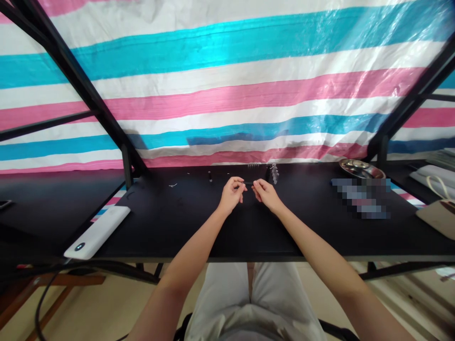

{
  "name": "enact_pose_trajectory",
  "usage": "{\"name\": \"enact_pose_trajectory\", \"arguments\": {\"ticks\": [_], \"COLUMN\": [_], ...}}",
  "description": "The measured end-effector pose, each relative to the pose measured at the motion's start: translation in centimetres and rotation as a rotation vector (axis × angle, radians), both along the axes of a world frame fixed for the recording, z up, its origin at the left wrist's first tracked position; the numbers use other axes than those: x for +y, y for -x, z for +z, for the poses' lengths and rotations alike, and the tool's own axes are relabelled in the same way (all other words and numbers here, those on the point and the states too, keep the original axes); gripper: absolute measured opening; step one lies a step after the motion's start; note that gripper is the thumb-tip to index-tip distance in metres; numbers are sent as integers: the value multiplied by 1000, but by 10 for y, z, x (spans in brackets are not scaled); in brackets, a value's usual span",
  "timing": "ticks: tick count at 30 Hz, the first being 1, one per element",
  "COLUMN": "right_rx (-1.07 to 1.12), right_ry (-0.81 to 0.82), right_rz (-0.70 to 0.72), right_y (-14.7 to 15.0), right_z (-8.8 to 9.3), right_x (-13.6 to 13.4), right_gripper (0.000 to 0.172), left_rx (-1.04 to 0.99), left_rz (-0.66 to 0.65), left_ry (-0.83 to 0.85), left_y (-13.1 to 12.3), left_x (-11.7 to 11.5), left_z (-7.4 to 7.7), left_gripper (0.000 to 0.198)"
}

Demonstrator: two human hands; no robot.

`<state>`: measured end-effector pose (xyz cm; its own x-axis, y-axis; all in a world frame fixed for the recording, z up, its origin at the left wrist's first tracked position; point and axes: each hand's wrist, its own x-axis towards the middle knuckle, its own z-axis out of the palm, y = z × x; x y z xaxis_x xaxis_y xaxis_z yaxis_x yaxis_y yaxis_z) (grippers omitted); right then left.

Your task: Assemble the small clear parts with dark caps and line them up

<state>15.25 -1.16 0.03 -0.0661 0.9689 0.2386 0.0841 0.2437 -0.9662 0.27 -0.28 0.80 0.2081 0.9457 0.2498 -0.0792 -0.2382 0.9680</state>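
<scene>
Over the middle of the black table, my left hand [232, 194] is closed in a pinch, thumb against fingers. Close beside it, my right hand [265, 193] pinches in the same way, its fingertips pointing left. A thin dark strip [248, 183] spans the small gap between them; its kind is too small to make out. Just behind my right hand lie a cluster of small grey clear-looking pieces [275, 174] and an upright dark object [268, 172]. Farther back is a row of small pale pieces [253, 165]. A small dark stick-like piece [210, 176] lies left of my left hand.
White thread-like scraps [173, 185] lie on the black table [159, 227]. A white power bank [97, 233] with a cable sits at the left edge. At the right are a round metal dish [362, 169] and a blurred-out item [362, 199]. Black frame bars [95, 106] flank a striped sheet [249, 99].
</scene>
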Motion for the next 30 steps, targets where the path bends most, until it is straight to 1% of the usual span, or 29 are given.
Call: {"name": "enact_pose_trajectory", "arguments": {"ticks": [3, 15, 25, 30], "right_rx": [12, 22, -67, -91], "right_ry": [-17, -62, -69, -90], "right_rz": [-1, -18, -72, -81], "right_y": [-1, -1, -6, -7], "right_z": [2, 2, -2, 0], "right_x": [-1, -1, 5, 4], "right_gripper": [45, 43, 47, 47], "left_rx": [-6, -39, -29, -27], "left_rz": [-24, -12, -31, -26], "left_ry": [2, 3, 20, 24], "left_y": [0, 1, 2, 2], "left_x": [-1, 0, 1, 3], "left_z": [2, 3, 4, 2], "left_gripper": [31, 26, 28, 27]}}
